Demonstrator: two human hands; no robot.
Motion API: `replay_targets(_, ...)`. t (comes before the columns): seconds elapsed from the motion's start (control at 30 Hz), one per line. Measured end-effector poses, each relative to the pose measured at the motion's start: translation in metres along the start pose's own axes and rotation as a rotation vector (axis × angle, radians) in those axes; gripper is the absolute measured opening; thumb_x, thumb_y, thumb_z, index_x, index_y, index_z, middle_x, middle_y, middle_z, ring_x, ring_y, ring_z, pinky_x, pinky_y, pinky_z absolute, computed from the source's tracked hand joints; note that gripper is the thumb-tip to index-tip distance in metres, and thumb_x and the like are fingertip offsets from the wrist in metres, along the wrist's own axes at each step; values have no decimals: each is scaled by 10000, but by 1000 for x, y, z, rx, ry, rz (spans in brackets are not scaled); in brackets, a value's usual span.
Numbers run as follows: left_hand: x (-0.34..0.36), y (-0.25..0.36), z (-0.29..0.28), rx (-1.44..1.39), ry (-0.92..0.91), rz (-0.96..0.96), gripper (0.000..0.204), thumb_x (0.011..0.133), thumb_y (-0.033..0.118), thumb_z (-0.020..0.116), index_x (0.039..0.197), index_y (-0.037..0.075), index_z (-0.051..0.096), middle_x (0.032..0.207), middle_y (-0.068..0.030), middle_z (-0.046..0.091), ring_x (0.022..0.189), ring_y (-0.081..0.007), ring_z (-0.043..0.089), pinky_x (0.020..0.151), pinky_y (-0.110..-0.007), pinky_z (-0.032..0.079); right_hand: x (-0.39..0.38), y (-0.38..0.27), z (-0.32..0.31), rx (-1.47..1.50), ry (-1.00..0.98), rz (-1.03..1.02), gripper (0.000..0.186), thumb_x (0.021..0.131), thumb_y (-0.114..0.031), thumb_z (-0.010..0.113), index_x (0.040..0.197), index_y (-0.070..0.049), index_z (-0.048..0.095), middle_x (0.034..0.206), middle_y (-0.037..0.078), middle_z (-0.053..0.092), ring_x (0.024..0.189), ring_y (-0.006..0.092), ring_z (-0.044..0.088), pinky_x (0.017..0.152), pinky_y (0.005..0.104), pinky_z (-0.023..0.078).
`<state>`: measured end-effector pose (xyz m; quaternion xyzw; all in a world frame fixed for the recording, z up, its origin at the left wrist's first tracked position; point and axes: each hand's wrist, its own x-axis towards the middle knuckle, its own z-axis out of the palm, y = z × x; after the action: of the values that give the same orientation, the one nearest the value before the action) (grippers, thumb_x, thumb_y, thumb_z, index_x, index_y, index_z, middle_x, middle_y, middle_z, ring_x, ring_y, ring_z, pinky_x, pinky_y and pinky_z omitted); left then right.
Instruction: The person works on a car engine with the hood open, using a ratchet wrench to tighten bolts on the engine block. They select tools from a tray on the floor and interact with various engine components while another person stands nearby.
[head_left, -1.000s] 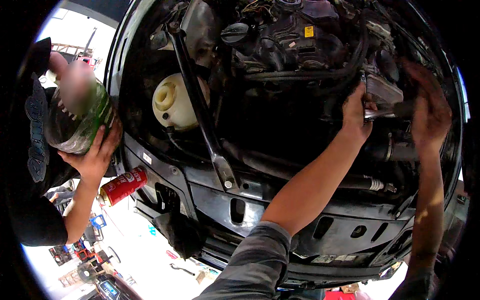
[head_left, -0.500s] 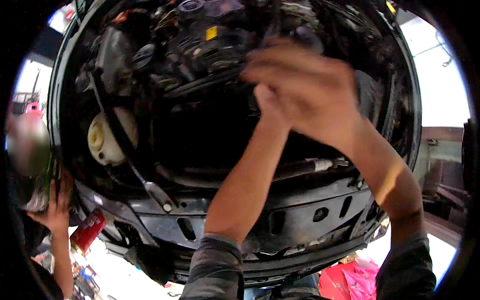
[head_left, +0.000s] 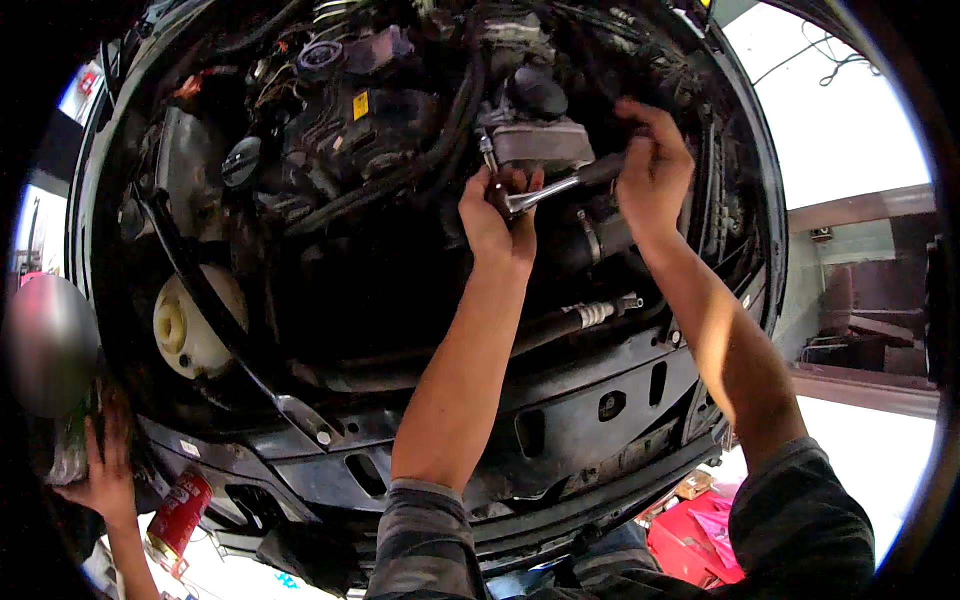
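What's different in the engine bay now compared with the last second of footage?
Both hands have settled on a ratchet wrench: the left hand cups its head, the right hand grips the handle. Half a second ago they were blurred in mid-move. The view swung left, then back. The pale coolant reservoir, the hood prop rod and another person's hand at the fender stayed.

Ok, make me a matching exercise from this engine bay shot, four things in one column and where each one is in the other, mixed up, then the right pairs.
Things:
1. ratchet wrench
2. pale fluid reservoir
3. red can
4. pink bag

Places:
A. lower left, under the front bumper
B. lower right, between the person's forearms
C. left side of the engine bay
D. upper middle, between left hand and right hand

Pairs: 1-D, 2-C, 3-A, 4-B
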<state>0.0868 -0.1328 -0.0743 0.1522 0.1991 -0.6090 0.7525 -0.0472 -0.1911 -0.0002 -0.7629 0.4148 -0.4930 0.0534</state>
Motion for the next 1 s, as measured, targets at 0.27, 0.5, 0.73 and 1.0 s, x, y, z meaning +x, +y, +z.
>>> replay_targets(0.27, 12, -5, 1, 120, -179, -116, 127, 990, 193, 492, 891, 122, 528, 701, 15, 515, 643, -104, 523, 675, -288, 542, 66, -146, -16, -943, -1151, -1086, 200, 835, -292, 639, 701, -156, 700, 810, -3, 688, 752, 204, 664, 632, 325, 502)
replay_targets(0.5, 21, 22, -18, 149, -106, -134, 183, 1012, 224, 470, 921, 96, 564, 671, 19, 530, 609, -109, 538, 606, -269, 533, 54, -71, 1, -714, -611, -1150, 321, 800, -433, 688, 706, -131, 632, 720, 1, 642, 619, 170, 599, 561, 320, 493)
replay_targets(0.73, 16, 30, -16, 275, -110, -129, 205, 1018, 209, 437, 859, 89, 489, 729, -6, 501, 751, -170, 550, 742, -331, 514, 43, -45, -1, -588, -375, -964, 245, 726, -318, 691, 598, -125, 610, 593, 22, 590, 584, 195, 635, 498, 343, 517)
replay_targets(1.0, 11, 28, -11, 328, -53, -128, 180, 1023, 192, 412, 898, 92, 493, 731, -6, 502, 711, -161, 528, 796, -356, 503, 34, -23, 1, -490, -151, -880, 181, 695, -250, 724, 598, -157, 603, 575, -29, 536, 529, 159, 543, 480, 301, 453)
